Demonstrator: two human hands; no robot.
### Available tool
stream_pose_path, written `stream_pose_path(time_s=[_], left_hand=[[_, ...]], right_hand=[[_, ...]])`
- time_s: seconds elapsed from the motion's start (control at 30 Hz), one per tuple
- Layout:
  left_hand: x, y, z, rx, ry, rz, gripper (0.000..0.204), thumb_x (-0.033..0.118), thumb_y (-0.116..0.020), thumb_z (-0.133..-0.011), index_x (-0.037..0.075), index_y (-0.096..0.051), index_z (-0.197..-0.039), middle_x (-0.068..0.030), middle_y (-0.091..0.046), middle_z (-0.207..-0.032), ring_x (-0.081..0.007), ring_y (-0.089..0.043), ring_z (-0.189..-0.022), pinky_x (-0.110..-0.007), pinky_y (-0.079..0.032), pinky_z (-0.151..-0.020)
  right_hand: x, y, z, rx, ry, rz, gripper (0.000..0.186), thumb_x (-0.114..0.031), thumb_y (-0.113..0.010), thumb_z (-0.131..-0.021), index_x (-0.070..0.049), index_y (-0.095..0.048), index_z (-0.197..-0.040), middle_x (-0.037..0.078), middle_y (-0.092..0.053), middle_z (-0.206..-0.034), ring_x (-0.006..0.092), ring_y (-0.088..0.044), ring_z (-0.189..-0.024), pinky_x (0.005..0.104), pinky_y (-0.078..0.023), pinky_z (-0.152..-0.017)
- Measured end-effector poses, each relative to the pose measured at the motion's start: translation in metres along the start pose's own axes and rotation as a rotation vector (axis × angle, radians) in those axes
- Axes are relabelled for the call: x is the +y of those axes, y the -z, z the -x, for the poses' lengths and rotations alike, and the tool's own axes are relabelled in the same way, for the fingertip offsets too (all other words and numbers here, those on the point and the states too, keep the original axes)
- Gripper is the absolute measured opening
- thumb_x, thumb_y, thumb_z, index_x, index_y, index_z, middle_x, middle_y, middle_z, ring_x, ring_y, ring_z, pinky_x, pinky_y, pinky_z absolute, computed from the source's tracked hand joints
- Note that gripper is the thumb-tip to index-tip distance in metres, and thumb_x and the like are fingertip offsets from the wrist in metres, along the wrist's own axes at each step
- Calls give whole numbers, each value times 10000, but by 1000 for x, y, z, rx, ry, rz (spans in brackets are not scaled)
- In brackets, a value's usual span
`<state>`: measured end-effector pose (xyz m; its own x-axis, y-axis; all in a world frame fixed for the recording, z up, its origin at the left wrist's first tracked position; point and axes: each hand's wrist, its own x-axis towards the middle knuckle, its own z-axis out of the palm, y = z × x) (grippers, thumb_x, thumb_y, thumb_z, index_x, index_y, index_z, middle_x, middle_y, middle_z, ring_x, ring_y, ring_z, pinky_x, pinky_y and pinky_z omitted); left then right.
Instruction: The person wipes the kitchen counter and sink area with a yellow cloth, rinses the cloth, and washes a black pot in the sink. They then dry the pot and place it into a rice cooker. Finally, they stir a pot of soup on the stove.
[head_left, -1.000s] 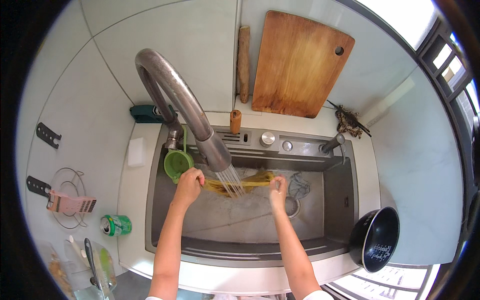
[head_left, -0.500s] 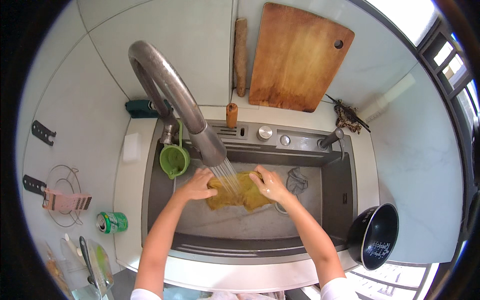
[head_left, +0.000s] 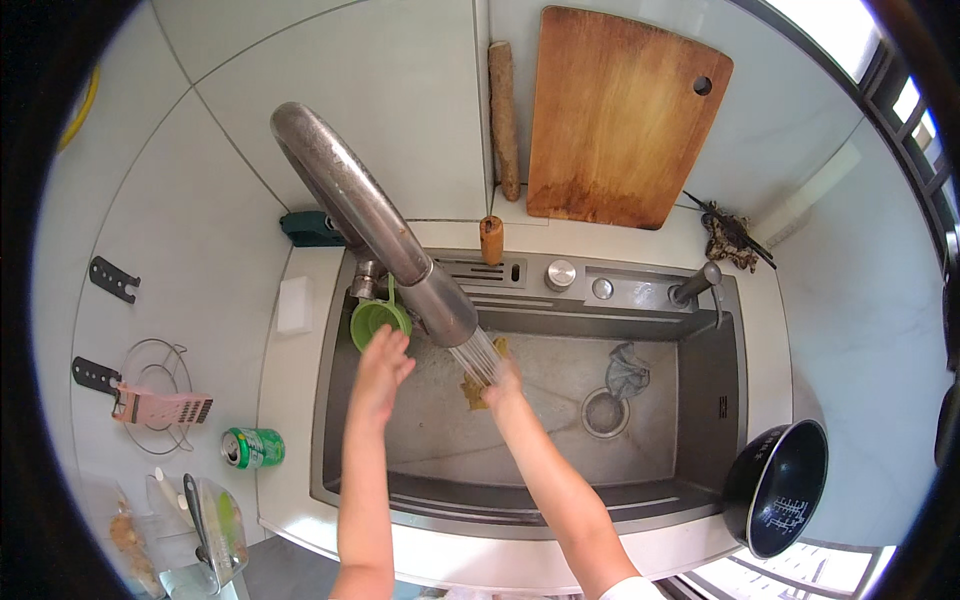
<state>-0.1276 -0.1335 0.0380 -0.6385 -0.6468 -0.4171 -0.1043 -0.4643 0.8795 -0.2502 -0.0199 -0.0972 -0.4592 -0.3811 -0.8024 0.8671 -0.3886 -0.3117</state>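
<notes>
Water runs from the steel faucet [head_left: 445, 305] in a spray onto my right hand [head_left: 504, 384]. That hand is closed on a bunched yellow cloth [head_left: 474, 393], much of it hidden behind the spray and the hand. My left hand [head_left: 378, 378] is raised at the sink's left side with fingers apart and nothing in it. Its fingertips overlap the lower edge of a green plastic cup [head_left: 368, 318] hanging by the faucet base; whether they touch it I cannot tell.
In the steel sink [head_left: 540, 455], a grey mesh [head_left: 628, 372] lies beside the drain [head_left: 605, 412]. A black pot [head_left: 777, 490] stands at the right edge, a green can [head_left: 252, 448] on the left counter. A wooden cutting board [head_left: 625, 120] leans on the back wall.
My left hand has let go of the yellow cloth and moved to the green cup. My right hand has moved left with the cloth, now bunched up instead of spread.
</notes>
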Motion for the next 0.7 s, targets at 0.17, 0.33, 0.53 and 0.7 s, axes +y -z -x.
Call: stream_pose_path(time_s=[0.17, 0.33, 0.53, 0.7], left_hand=[[67, -1, -44, -358, 71, 291, 608, -14, -483, -739, -70, -301, -1317, -215, -416, -1289, -297, -398, -1230, -441, -380, -974], [15, -13, -15, -588, -444, -1038, 930, 82, -687, -622, 33, -194, -1409, -148, -180, -1473, -318, -219, -1346, -384, -278, -1067], [-58, -65, -1, -633, -23, -1182, 742, 171, -772, -604, 15, -435, -1247, -199, -378, -1363, -332, -405, -1239, -350, -379, -993], [-80, -58, 34, -912, -385, -763, 591, 84, -767, -611, 27, -519, -1144, -120, -462, -1283, -250, -496, -1138, -343, -435, -930]], right_hand=[[-15, -11, 47, 21, 16, 4, 273, -93, -364, -927, -138, -424, -1189, 131, -510, -1114, 296, -554, -858, 466, -525, -670], [-45, 9, 107, -331, -65, 64, 449, -18, -413, -883, -86, -345, -1321, 159, -453, -1258, 316, -523, -1063, 507, -482, -861], [-71, 70, 129, -189, 125, 352, 490, -192, -483, -881, -74, -330, -1332, 157, -448, -1275, 328, -507, -1104, 537, -454, -886], [-35, 92, 86, 27, -85, 157, 461, -362, -428, -935, -2, -441, -1223, 149, -533, -1169, 271, -558, -1006, 417, -440, -901]])
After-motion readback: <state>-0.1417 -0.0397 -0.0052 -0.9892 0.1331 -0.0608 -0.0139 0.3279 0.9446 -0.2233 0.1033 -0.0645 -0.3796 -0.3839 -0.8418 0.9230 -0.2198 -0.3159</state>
